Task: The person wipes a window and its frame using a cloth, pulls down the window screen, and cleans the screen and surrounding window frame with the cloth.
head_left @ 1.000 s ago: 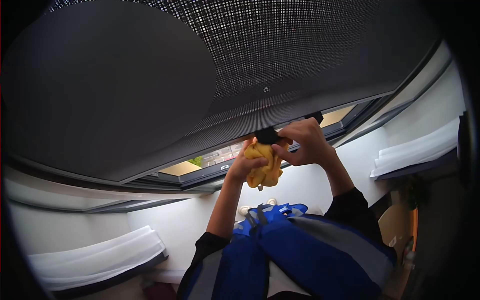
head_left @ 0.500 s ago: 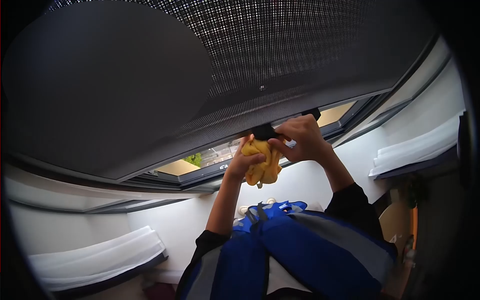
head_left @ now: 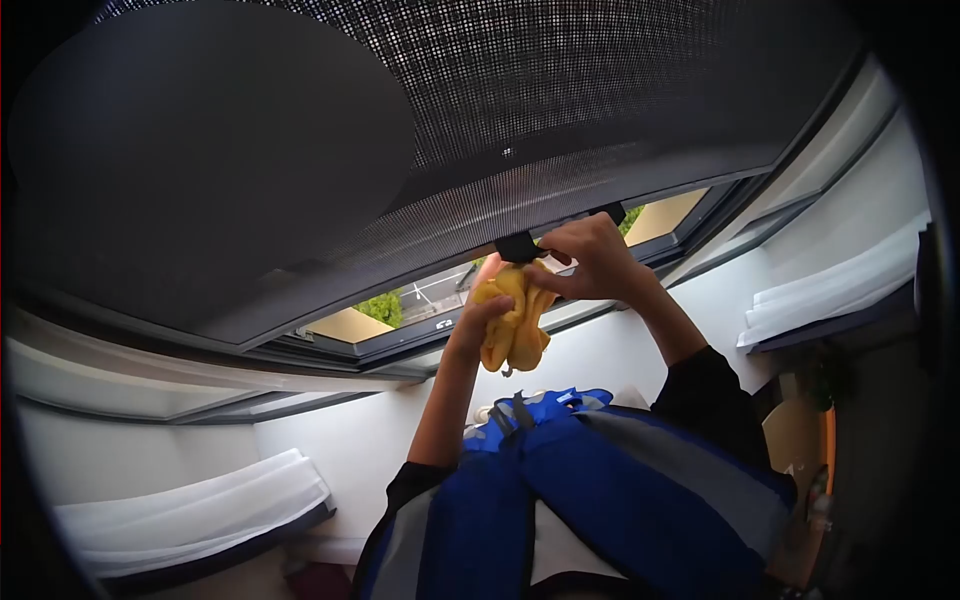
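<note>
A dark mesh screen (head_left: 560, 110) spans the upper view, its lower edge crossing above a window opening. My left hand (head_left: 483, 305) is closed round a crumpled yellow cloth (head_left: 516, 335), just below that edge. Two black tabs hang from the screen's edge, one (head_left: 517, 246) right above the cloth, the other (head_left: 606, 212) behind my right hand. My right hand (head_left: 585, 257) is closed, its fingertips pinched at the near black tab and its thumb by the top of the cloth. Some fingertips are hidden there.
Beneath the screen is the dark window frame (head_left: 400, 345), with greenery (head_left: 383, 309) outside. White folded curtains hang at the left (head_left: 190, 515) and right (head_left: 835, 290). A round wooden table (head_left: 795, 440) stands at the lower right. My blue and grey vest (head_left: 600, 490) fills the lower middle.
The screen's lower edge and both hands, with the cloth, have shifted slightly up and left in view. More of the window opening shows beneath the screen.
</note>
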Demonstrator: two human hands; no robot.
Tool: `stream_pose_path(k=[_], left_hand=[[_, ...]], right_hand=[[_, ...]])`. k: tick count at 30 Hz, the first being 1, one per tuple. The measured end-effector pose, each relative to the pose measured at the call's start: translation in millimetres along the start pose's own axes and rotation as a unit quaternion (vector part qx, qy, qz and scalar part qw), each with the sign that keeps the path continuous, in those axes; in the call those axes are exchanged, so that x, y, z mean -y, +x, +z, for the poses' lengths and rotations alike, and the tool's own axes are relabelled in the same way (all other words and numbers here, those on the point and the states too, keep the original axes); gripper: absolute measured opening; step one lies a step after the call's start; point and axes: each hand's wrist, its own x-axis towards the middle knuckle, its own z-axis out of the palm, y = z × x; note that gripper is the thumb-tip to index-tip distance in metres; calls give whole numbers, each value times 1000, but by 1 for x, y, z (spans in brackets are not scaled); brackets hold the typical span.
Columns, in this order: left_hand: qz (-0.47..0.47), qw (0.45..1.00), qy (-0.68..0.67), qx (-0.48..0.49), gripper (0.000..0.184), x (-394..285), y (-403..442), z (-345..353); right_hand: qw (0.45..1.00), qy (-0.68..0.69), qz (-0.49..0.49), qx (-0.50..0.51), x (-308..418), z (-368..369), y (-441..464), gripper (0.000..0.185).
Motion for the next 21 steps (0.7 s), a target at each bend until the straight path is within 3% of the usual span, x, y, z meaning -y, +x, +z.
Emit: stream_pose_path(k=[4, 14, 21], left_hand=[[-22, 999, 31, -33, 88, 12, -10, -15], [-24, 999, 8, -47, 82, 19, -42, -23], [-3, 996, -12, -84, 85, 19, -59, -11]], right_hand=[[1000, -6, 10, 21, -2, 0, 0, 30], [996, -61, 27, -53, 3, 7, 3, 29], [994, -17, 111, -6, 1, 10, 6, 24]])
